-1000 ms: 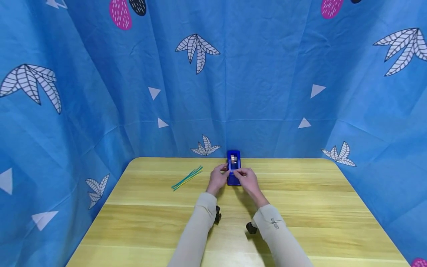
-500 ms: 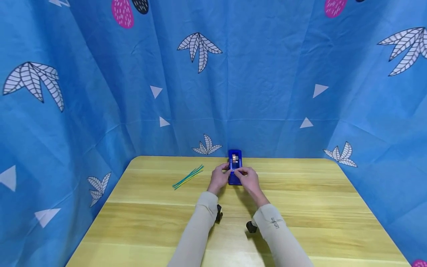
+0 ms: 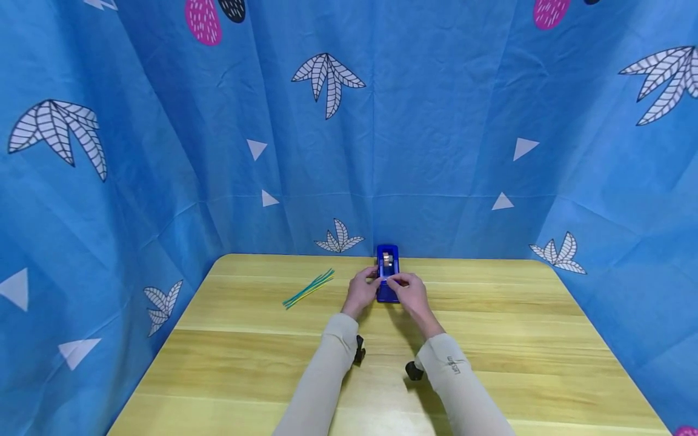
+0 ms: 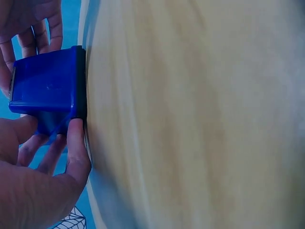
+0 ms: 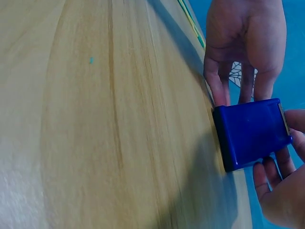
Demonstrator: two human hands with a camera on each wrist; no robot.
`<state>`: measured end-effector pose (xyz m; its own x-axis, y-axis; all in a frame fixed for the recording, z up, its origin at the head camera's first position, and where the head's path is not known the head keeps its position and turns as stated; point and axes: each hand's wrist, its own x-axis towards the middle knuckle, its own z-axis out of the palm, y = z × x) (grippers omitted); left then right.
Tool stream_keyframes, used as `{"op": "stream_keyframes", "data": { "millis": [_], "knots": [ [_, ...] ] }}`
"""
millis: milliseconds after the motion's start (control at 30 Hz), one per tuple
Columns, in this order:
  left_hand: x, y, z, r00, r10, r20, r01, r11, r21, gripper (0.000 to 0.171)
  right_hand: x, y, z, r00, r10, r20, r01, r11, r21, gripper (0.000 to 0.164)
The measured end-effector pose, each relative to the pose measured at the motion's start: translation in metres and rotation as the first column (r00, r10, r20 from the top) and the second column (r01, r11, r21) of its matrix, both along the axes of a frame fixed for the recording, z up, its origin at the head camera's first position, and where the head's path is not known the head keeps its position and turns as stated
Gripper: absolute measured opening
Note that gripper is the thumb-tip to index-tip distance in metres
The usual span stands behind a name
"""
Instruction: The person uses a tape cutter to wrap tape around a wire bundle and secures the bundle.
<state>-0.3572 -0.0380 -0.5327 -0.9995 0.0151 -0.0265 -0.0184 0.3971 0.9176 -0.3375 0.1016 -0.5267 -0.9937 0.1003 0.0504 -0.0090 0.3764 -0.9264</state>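
A blue tape dispenser with a roll of tape in its hollow stands at the table's back edge. My left hand holds its left side, the fingers against the wall in the left wrist view. From the right, my right hand reaches over the dispenser, thumb and forefinger pinched together by the serrated cutter. The tape end there is too small to make out clearly. Both thumbs are close together above the cutter in the head view. Its other fingers curl beside the right wall in the right wrist view.
Several thin green and yellow strips lie to the left of the dispenser on the wooden table. A blue patterned curtain hangs right behind the back edge. A tiny green speck lies on the tabletop.
The dispenser and both hands have shifted slightly to the right, while the head view drifts a little. Both hands keep the same hold.
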Motion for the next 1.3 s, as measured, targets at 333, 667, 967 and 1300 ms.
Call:
{"op": "stream_keyframes", "data": {
  "millis": [333, 667, 967, 1300],
  "knots": [
    [0.0, 0.003, -0.003, 1.0, -0.004, 0.006, 0.004, 0.999, 0.048, 0.041, -0.001, 0.004, 0.001, 1.0, -0.006, -0.013, 0.007, 0.999, 0.041, 0.024],
    [0.001, 0.013, 0.001, 1.0, -0.007, 0.018, 0.006, 0.998, 0.065, 0.046, -0.003, 0.013, 0.002, 1.0, -0.011, -0.014, 0.011, 0.998, 0.062, 0.021],
    [0.002, 0.017, 0.003, 0.999, 0.021, 0.033, -0.022, 0.999, 0.039, 0.047, -0.006, 0.014, 0.009, 1.0, -0.002, 0.008, 0.002, 1.0, 0.028, 0.022],
    [0.0, 0.016, 0.002, 0.999, 0.021, 0.049, -0.023, 0.998, 0.054, 0.048, -0.009, 0.008, 0.03, 1.0, -0.003, 0.009, 0.003, 1.0, 0.021, 0.028]
  ]
}}
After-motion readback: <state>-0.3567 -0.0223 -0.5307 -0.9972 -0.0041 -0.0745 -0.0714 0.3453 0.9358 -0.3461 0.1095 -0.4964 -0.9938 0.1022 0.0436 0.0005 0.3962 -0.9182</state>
